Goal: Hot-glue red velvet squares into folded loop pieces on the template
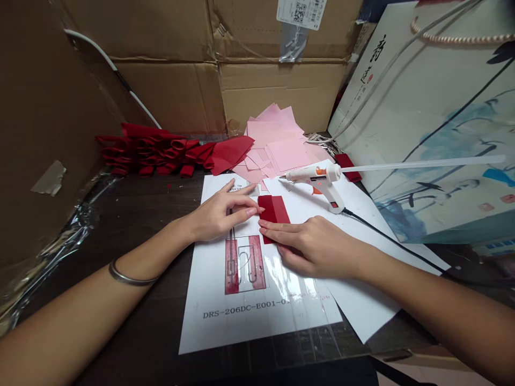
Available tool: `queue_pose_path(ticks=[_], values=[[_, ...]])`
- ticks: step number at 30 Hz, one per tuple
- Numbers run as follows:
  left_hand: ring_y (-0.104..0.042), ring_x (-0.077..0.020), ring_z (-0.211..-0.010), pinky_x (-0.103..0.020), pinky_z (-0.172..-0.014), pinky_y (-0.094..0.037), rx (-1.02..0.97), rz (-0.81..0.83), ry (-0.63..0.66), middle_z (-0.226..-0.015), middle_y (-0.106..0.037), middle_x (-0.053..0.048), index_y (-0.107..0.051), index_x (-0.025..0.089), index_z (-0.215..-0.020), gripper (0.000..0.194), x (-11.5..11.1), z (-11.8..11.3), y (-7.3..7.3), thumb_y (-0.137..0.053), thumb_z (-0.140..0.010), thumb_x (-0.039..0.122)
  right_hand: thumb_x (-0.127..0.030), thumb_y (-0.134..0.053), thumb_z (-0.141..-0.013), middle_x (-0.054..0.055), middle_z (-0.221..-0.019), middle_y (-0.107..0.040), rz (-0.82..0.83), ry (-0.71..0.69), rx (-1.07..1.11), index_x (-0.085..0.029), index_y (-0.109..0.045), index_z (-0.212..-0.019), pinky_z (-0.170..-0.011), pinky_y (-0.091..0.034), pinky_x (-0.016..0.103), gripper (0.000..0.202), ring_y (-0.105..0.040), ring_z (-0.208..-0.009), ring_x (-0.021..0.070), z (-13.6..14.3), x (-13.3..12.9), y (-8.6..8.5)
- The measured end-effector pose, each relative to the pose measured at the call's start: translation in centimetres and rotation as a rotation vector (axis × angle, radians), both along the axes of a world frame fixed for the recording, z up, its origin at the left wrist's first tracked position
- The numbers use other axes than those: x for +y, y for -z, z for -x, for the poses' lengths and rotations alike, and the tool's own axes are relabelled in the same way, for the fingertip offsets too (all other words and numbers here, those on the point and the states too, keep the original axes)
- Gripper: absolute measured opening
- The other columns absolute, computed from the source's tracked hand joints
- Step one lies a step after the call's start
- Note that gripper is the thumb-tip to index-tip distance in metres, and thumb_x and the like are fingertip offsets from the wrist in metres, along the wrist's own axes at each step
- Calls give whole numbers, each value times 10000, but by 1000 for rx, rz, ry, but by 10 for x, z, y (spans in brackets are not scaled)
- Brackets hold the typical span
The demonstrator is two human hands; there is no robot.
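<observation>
A folded red piece [274,206], velvety paper or cloth, lies flat on a printed white sheet [217,332]. At its left edge, the thumb and forefinger of my left hand [225,212] come together in a pinch, while the other fingers stretch out over the sheet. My right hand [311,246] lies low from the right, its straight fingertips resting on the lower part of the red piece. Just beyond the hands, a white glue gun [317,179] with orange parts rests on its side, a long glue stick [422,163] standing out of its back.
Folded red pieces [156,153] are heaped at the back left. Pink paper squares [277,134] lie fanned at the back middle. A cardboard wall [161,91] closes the rear, and a painted white bag [426,118] stands at right. The glue gun's black cord [394,236] runs rightward.
</observation>
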State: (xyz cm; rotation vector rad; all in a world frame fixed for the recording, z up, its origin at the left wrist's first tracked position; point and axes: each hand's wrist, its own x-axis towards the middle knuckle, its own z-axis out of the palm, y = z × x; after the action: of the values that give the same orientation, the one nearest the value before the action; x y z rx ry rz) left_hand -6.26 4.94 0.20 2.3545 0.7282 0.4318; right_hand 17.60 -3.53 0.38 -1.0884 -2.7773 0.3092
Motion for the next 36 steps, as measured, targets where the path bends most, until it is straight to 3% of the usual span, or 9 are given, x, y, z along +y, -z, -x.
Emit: queue_pose_path(ticks=[7,13,15,19,22,31,34,36], values=[[-283,-248,-1452,-558,-1209,-49,17,-3,-126,-1199,-697,-61,-660,198,-1109,332,3,-3,5,-386,-986,339,-214,-478,-899,83,-1452,-484,-20,-17,3,-152,-501,-1398,-806,-566,375,504,-702,-1013,231,1,0,-1],[-249,-248,-1466,-554,-1213,-63,64,-59,-188,-1369,-591,-48,-639,219,-1202,375,2,-4,7,-353,-994,342,-202,-492,-893,76,-1445,-498,-17,-13,15,-158,-496,-1402,-796,-569,362,511,-700,-1022,225,1,-2,0],[-303,-252,-1446,-544,-1213,-106,59,-127,-201,-1390,-572,-58,-613,208,-1247,377,0,-5,7,-376,-988,344,-212,-492,-893,62,-1447,-496,-13,-4,18,-168,-501,-1400,-811,-564,365,509,-700,-1020,227,1,-2,0],[-558,-241,-1263,-511,-1209,-188,-116,-320,-233,-1260,-669,-61,-637,191,-1214,335,-13,-13,6,-444,-964,300,-228,-491,-892,49,-1451,-491,-5,1,18,-177,-509,-1396,-829,-553,368,507,-706,-993,230,1,-2,0],[-647,-211,-1131,-494,-1180,-276,-169,-306,-219,-1166,-718,-45,-676,199,-1135,301,-25,-22,8,-436,-959,250,-233,-486,-895,73,-1438,-509,-15,2,8,-164,-504,-1398,-783,-549,360,508,-710,-969,233,2,-2,0],[-691,-186,-977,-528,-1193,-201,118,-326,-183,-1161,-717,-28,-631,202,-1181,320,-32,-27,14,-408,-952,188,-249,-448,-909,93,-1418,-538,-30,52,-7,-135,-525,-1374,-747,-536,363,485,-705,-962,245,10,-12,-3],[-670,-202,-1059,-534,-1186,-207,164,-366,-164,-1192,-701,-48,-595,192,-1225,327,-35,-28,13,-398,-964,198,-222,-488,-891,72,-1270,-666,-49,156,149,-169,-632,-1235,-741,-522,330,377,-704,-927,220,11,-23,-6],[-633,-221,-1145,-536,-1181,-219,194,-377,-158,-1228,-682,-71,-573,180,-1252,333,-38,-30,12,-403,-970,227,-224,-513,-884,53,-1067,-741,-100,328,317,-179,-685,-1060,-697,-508,311,250,-697,-821,193,6,-33,-7]])
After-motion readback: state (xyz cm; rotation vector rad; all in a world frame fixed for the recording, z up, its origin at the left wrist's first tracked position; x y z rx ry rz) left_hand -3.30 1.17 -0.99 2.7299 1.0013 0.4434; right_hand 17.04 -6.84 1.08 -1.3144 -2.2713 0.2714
